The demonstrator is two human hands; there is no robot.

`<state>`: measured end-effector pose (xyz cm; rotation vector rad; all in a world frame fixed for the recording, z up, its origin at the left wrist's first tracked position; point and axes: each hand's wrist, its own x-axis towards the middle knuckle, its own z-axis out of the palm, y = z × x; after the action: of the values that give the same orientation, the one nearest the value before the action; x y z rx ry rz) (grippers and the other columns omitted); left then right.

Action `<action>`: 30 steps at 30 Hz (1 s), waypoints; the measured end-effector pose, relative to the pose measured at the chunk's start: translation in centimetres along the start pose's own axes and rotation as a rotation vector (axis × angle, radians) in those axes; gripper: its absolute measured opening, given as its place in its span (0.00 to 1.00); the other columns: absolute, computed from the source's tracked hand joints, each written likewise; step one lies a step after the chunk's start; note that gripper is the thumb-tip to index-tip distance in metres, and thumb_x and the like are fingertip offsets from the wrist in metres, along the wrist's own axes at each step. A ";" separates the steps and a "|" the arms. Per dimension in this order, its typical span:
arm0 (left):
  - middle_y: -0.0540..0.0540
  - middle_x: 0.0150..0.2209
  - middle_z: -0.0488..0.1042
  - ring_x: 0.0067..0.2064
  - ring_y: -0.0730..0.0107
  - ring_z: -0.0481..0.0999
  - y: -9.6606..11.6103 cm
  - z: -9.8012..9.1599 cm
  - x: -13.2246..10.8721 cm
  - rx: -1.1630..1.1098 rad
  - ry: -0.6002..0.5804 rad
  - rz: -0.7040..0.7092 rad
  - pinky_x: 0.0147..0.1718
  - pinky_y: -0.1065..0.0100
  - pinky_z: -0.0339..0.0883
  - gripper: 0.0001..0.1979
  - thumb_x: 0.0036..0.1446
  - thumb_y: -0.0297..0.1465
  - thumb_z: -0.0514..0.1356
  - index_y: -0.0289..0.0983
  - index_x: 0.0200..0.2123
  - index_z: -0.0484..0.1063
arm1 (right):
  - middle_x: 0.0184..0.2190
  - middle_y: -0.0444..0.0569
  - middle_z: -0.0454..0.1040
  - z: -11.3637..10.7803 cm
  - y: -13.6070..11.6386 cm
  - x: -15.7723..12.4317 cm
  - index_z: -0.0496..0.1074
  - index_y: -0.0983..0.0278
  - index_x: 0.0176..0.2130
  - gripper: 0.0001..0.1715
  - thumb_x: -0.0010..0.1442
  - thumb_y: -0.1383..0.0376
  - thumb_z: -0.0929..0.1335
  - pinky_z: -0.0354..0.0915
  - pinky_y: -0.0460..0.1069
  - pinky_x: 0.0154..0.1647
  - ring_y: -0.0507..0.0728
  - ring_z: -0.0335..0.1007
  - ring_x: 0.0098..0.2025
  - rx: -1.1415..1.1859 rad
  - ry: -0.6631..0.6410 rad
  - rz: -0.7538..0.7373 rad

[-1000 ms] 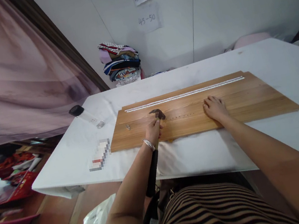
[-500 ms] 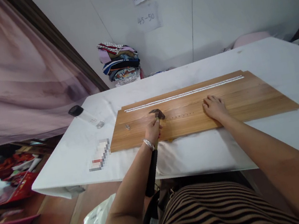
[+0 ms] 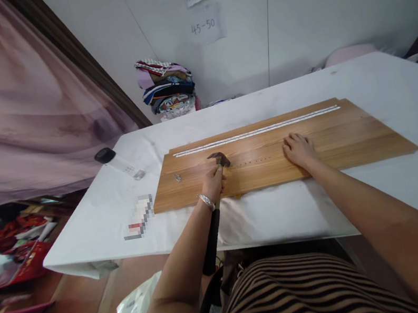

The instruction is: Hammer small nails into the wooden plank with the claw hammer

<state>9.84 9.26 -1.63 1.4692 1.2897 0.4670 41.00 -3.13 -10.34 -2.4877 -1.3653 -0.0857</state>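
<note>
My left hand (image 3: 212,182) is wrapped round a claw hammer (image 3: 212,241), gripping it high on the handle, close below the head. The hammer head is over a wooden board (image 3: 357,134), at the left end of a row of small dark dots (image 3: 252,162); they look like nails or holes, too small to tell. My right hand (image 3: 299,149) rests on the board to the right of that row, fingers spread a little and holding nothing. A little heap of what look like nails (image 3: 178,177) lies near the board's left end. White measuring strips (image 3: 256,131) run along its far edge.
The board lies on a table with a white cover (image 3: 83,220). A clear bottle with a black lid (image 3: 104,155) lies left of the board, near a blurred-out flat object (image 3: 139,217). Folded cloths (image 3: 167,86) are stacked by the wall behind.
Both hands and the hammer hold the same place on the board. Only the whole view has shifted very slightly.
</note>
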 end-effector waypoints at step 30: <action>0.52 0.26 0.71 0.17 0.80 0.63 -0.1 -0.1 -0.1 -0.014 0.014 0.031 0.16 0.73 0.56 0.17 0.71 0.40 0.58 0.37 0.30 0.69 | 0.65 0.64 0.73 0.0 0.0 0.1 0.77 0.63 0.57 0.27 0.73 0.60 0.56 0.57 0.66 0.67 0.69 0.63 0.68 0.019 -0.003 0.014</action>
<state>9.68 9.19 -1.62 1.4784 1.2730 0.5066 41.06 -3.11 -10.33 -2.4823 -1.3440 -0.0663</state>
